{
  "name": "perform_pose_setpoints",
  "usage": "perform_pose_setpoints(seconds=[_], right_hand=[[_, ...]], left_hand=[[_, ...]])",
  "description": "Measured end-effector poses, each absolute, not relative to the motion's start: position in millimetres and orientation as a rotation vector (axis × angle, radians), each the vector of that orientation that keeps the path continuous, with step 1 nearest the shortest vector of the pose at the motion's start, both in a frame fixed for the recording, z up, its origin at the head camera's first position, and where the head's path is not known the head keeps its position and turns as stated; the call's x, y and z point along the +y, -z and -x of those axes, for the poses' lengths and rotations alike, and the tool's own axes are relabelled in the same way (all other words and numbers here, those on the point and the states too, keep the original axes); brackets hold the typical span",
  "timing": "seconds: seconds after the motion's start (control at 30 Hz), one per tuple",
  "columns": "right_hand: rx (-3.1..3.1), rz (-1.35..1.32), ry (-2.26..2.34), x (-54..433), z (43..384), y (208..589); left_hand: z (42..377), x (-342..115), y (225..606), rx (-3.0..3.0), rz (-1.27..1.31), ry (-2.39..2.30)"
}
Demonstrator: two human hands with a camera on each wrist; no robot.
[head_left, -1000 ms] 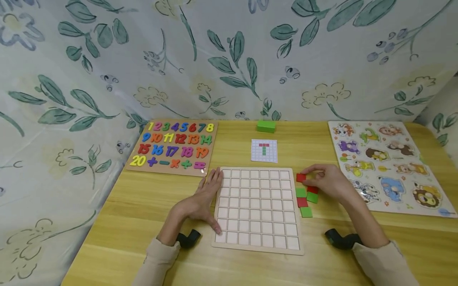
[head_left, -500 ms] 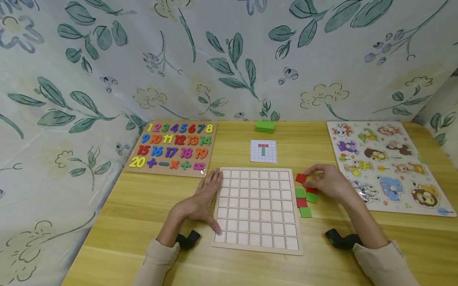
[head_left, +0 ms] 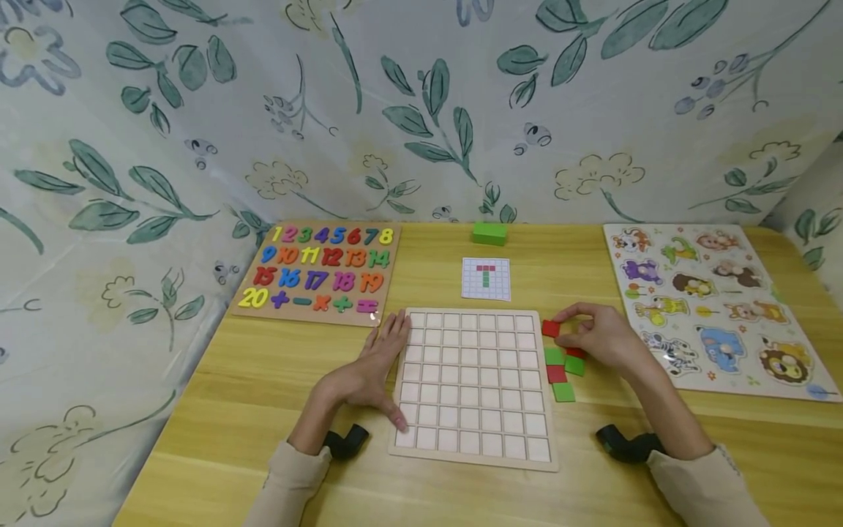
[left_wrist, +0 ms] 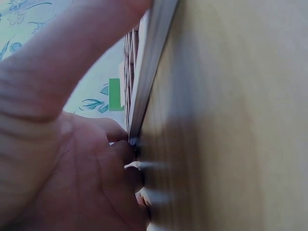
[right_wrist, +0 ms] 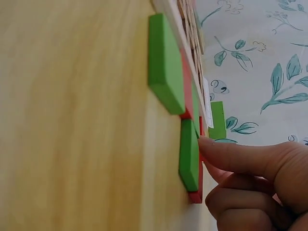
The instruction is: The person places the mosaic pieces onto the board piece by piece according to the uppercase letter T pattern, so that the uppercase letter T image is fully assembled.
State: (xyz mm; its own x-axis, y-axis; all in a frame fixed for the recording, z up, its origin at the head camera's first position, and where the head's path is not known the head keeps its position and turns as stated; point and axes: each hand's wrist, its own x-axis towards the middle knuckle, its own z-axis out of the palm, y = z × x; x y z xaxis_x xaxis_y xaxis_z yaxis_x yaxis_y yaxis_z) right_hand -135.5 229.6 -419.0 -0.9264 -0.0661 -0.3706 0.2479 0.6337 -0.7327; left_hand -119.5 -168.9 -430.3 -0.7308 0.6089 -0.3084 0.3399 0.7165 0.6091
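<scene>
A pale wooden grid board (head_left: 555, 424) lies flat on the table. Along its left edge my left hand (head_left: 369, 373) rests with fingers spread, the thumb over the front left corner cell; in the left wrist view the fingers (left_wrist: 126, 151) sit against the board's side. Just off the board's right edge, my right hand (head_left: 606, 333) pinches a red square tile (head_left: 550, 329) between thumb and index finger. Close below it lie more tiles: a green tile (head_left: 555, 356), a red tile (head_left: 556, 374), a green tile (head_left: 563, 392), another green tile (head_left: 574, 365) and a partly hidden red tile (head_left: 576, 352).
Behind the board lies a small card (head_left: 500, 288) printed with a red and green T. A green block (head_left: 489, 233) stands near the wall. To the left is a number puzzle (head_left: 299, 316), to the right an animal puzzle (head_left: 711, 373).
My right hand has shifted the red tile slightly left, toward the board's edge. The left hand stays in place.
</scene>
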Motion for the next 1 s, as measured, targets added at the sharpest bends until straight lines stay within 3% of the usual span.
perform_pose_setpoints(seconds=[0.47,0.73,1.0], right_hand=[[2.614,-0.046,1.169,221,133,410],[2.55,0.162,1.189,175,132,402],[2.558,0.205,1.146,149,134,410]], left_hand=[[120,-169,431,2.428,-0.719,-0.715],[119,-170,431,2.423,-0.713,-0.722],[119,-170,430,2.429,-0.721,-0.715]])
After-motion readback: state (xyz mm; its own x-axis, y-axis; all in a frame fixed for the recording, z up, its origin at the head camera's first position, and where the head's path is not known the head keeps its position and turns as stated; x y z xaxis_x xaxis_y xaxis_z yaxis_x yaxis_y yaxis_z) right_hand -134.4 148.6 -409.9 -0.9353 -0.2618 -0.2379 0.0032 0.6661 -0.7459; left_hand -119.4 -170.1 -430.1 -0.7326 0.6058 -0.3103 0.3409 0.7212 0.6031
